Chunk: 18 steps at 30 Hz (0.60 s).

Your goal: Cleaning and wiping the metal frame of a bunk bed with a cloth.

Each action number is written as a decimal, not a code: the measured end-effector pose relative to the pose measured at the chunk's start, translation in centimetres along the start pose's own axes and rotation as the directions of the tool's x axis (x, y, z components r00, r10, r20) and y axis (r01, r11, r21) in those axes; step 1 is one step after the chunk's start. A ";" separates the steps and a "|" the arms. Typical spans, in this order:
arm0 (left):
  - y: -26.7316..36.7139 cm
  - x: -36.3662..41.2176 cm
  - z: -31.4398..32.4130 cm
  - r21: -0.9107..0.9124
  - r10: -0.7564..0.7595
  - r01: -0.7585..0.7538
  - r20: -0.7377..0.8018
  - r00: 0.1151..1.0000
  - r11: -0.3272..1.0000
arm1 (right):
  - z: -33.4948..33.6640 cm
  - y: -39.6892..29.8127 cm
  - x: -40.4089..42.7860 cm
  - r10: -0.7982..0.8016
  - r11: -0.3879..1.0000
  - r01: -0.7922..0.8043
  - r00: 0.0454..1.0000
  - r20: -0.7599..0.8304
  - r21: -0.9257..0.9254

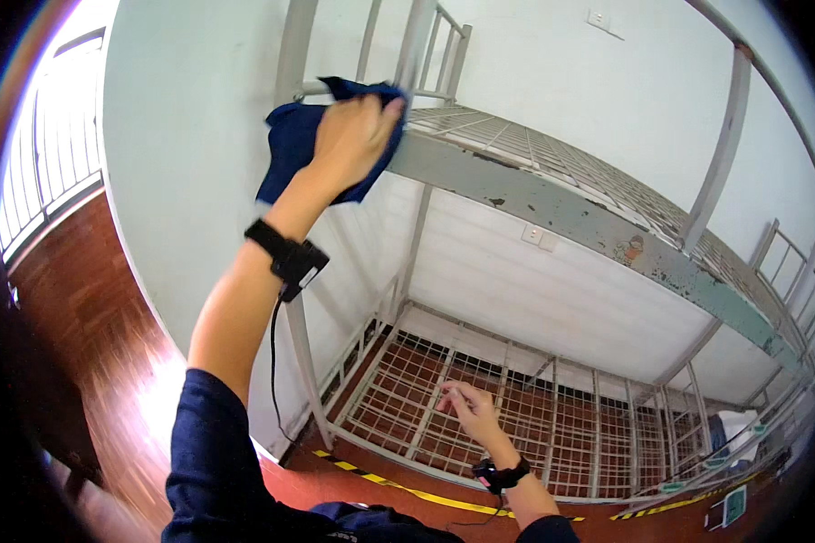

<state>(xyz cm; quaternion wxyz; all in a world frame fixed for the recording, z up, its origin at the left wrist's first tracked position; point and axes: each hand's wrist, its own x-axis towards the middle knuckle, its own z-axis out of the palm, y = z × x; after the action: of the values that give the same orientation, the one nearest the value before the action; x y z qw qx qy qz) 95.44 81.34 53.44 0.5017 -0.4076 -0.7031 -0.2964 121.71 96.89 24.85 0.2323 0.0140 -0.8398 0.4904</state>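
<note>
A dark blue cloth [288,146] hangs from my left hand [353,136], which presses it against the upright post at the near end of a metal bunk bed's upper level. The bed's grey-green side rail [502,186], with chipped paint and a sticker, runs from beside the cloth off to the right. My right hand [472,410] holds nothing, its fingers loosely curled and apart, in front of the lower wire-mesh bed base [570,421]. Each wrist wears a black strapped device with a cable.
Yellow-black floor tape [407,489] runs along the lower bed's front. A guard-rail post [720,149] rises from the upper rail on the right. At the left are a pale wall [176,136], a wooden floor [75,271] and a barred opening. White and blue items lie at the far right.
</note>
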 end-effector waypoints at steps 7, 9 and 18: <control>4.7 4.8 -1.0 -0.233 -0.365 0.366 0.050 0.930 0.901 | 0.3 -1.5 0.6 -0.157 0.988 0.156 0.986 -0.051 -0.012; 4.2 8.2 -1.3 -0.255 -0.335 0.312 -0.055 0.940 0.915 | -0.6 -1.0 -0.1 -0.139 0.990 0.140 0.978 -0.158 -0.002; 5.1 15.1 -3.6 -0.141 -0.335 0.319 -0.112 0.935 0.937 | -2.9 0.3 -4.7 0.041 0.997 -0.062 0.909 -0.414 -0.036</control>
<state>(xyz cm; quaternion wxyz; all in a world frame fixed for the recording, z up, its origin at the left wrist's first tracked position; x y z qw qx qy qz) 99.09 85.10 68.92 0.4659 -0.2933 -0.7067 -0.4443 126.92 98.54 23.90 0.3919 -0.1177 -0.7834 0.4678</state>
